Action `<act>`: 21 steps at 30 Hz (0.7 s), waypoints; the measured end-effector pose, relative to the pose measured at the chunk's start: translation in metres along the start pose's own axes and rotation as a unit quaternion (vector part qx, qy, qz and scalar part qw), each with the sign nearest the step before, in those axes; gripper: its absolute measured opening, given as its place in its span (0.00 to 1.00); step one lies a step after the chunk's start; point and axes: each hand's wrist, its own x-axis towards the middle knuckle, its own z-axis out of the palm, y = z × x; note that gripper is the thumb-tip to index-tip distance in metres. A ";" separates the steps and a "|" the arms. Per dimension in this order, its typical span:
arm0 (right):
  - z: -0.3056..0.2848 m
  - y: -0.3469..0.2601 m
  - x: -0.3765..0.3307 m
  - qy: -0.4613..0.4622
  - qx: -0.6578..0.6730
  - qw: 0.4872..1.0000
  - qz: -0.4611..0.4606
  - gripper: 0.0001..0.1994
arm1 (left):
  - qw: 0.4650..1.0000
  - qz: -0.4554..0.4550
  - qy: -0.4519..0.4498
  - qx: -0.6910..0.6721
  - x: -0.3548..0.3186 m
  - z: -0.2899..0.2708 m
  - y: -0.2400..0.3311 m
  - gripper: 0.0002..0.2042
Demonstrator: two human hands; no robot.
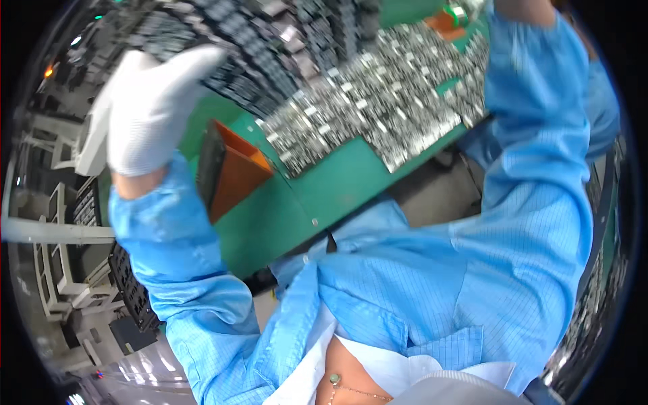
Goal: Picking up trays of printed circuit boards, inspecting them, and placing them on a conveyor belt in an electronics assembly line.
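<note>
My left hand [152,111], in a white knit glove, is raised over the left end of a green work table [337,182]. Its fingers stretch toward the upper right with nothing visible in them, though motion blurs the glove. Closest below it stands an orange bin [243,165] with a dark side. Many small silvery metal parts [364,101] lie in close rows across the table. My right arm [533,101] reaches up in a blue sleeve, and only the bare wrist shows; the hand is beyond the upper edge.
Dark grey parts [256,47] stand in dense rows farther back, blurred. Another orange bin [445,25] sits at the far right, beside a green and white round thing [459,13]. White framed racks [61,250] are on the left. Another blue sleeve [603,108] shows behind my right arm.
</note>
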 end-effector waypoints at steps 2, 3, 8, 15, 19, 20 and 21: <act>0.000 0.003 -0.013 0.017 0.008 1.000 0.012 0.12 | 0.952 0.237 0.099 0.164 0.015 0.015 0.019 0.12; 0.003 0.004 -0.017 0.018 0.006 0.999 0.043 0.13 | 0.984 0.144 0.098 -0.026 0.025 0.023 0.030 0.12; 0.039 0.006 -0.009 0.064 -0.151 0.974 0.159 0.13 | 0.999 -0.046 -0.024 -0.004 0.029 0.020 0.064 0.12; 0.001 0.046 -0.056 0.170 -0.158 0.968 0.096 0.09 | 0.949 -0.064 0.047 -0.305 0.021 0.032 0.064 0.11; -0.020 0.054 -0.105 0.193 -0.303 0.932 0.039 0.06 | 0.953 -0.001 0.119 -0.280 0.009 0.048 0.034 0.10; -0.025 0.058 -0.122 0.182 -0.311 0.931 0.054 0.06 | 0.905 -0.054 0.118 -0.405 0.008 0.048 0.046 0.09; -0.023 0.067 -0.142 0.223 -0.363 0.903 0.048 0.07 | 0.839 -0.117 0.119 -0.518 0.007 0.052 0.058 0.07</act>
